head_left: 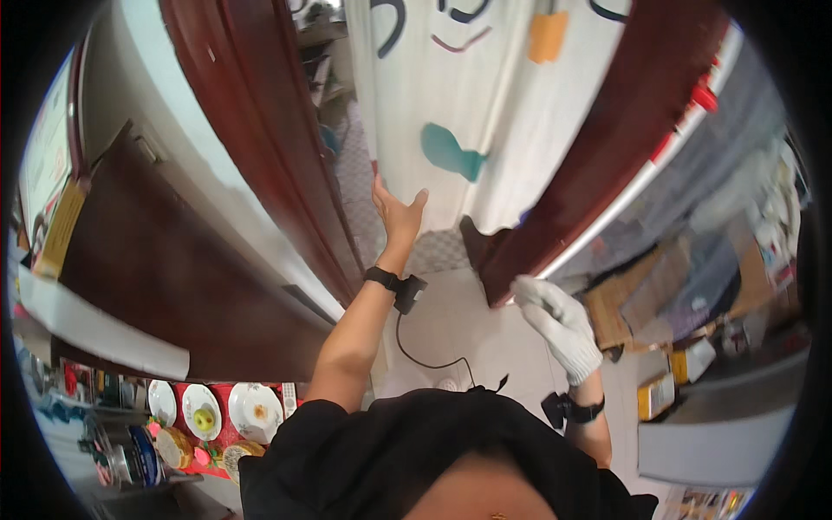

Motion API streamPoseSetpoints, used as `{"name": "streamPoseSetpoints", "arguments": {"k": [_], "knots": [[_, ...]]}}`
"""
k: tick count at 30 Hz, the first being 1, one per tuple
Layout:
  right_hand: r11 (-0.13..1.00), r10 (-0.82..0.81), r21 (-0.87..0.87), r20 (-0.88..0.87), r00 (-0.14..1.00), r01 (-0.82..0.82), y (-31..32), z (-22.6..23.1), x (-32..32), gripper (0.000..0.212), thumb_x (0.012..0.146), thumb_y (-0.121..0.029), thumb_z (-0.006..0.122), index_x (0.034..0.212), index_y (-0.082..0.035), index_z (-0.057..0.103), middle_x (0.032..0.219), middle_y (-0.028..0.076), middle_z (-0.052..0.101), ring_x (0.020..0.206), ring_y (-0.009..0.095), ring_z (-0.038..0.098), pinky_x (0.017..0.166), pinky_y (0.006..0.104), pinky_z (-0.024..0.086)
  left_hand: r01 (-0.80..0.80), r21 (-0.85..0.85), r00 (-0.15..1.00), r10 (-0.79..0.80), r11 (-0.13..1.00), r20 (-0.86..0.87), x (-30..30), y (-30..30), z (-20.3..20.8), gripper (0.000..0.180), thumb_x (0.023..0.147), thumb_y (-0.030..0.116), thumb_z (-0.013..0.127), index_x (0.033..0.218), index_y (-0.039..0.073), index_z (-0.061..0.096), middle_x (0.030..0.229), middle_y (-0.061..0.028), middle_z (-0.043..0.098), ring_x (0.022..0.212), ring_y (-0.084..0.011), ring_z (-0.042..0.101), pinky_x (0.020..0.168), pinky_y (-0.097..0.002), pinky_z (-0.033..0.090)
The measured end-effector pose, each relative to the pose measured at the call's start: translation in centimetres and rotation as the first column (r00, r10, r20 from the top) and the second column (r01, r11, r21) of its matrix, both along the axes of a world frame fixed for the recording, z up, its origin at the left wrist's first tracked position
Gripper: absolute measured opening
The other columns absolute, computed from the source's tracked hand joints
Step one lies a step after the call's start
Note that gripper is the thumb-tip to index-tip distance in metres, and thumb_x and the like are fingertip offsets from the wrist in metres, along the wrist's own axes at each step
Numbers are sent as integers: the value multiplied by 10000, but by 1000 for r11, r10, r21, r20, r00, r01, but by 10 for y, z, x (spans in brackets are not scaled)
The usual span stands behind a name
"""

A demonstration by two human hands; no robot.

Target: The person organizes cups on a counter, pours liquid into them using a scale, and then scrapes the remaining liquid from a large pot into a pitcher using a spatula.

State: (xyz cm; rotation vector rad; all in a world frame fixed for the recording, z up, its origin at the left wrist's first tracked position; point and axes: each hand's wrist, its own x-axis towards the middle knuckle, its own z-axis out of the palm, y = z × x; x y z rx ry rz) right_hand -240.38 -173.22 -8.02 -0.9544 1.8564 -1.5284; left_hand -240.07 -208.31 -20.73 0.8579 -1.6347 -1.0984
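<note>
Head view | left hand point(397, 215) touching white curtain point(485, 113) | coloured shapes

The person wears a black short-sleeved shirt point(407, 451). The left hand point(399, 215) is bare; its wrist carries a black band point(381, 278) with a small black device point(409, 293) — a thin black cable point(425, 357) runs from it toward 6 o'clock. The right hand point(559, 322) wears a white knitted glove, and a black strap point(572, 409) sits at that wrist.
</note>
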Motion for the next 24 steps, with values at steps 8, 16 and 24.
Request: {"name": "streamPoseSetpoints", "arguments": {"k": [8,16,24], "knots": [[956,279,-162,231,932,-246,-314,17,-162,540,1003,-188,645,1485,1,491,1328,111,640,1156,158,610,997,290,478,602,75,724,-583,795,368,-139,-140,-45,772,862,307,774,1476,13,410,1360,-196,579,1264,-309,534,1084,-415,397],[699,-692,-186,66,718,691,-422,-67,-469,452,1097,-339,446,1415,-28,520,1265,115,566,1176,215,525,1004,340,464,625,53,757,-621,779,204,-223,-261,-19,522,934,305,748,1377,73,600,1274,-128,709,1141,-225,683,941,-377,529],[691,-230,-723,-243,942,-18,-700,76,-420,492,1025,-247,581,1469,-57,482,1442,131,491,1292,269,491,1074,410,459,15,-218,985,23,976,170,-204,-375,38,452,924,165,722,1352,73,612,1247,-163,685,1169,-322,661,950,-413,520]]}}
